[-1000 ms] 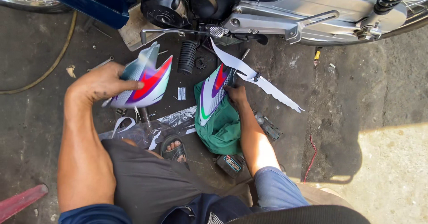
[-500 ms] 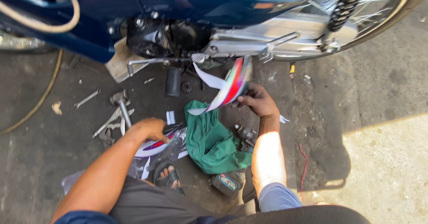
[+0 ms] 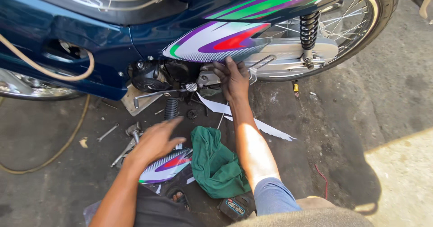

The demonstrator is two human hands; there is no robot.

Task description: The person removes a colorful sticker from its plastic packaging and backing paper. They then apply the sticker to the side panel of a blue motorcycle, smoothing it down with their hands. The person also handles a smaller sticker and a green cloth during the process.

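Observation:
A dark blue motorcycle [image 3: 90, 37] stands across the top of the view. My right hand [image 3: 232, 76] grips the lower edge of a white side cover with red, purple and green stripes [image 3: 216, 44] and holds it against the bike's side, above the engine. My left hand [image 3: 155, 141] hovers with fingers spread over a second striped cover [image 3: 164, 167] that lies on the ground by my knee. It holds nothing.
A green cloth [image 3: 216, 164] lies between my arms. Wrenches and small tools [image 3: 122, 139], a black footpeg rubber [image 3: 171, 108] and white backing strips [image 3: 266, 128] litter the concrete. A tan hose [image 3: 58, 150] loops at the left. A black battery pack [image 3: 237, 206] sits near my knee.
My right hand has lifted one striped cover from the ground up against the motorcycle's side. My left hand has let go of the other cover, which now lies on the ground.

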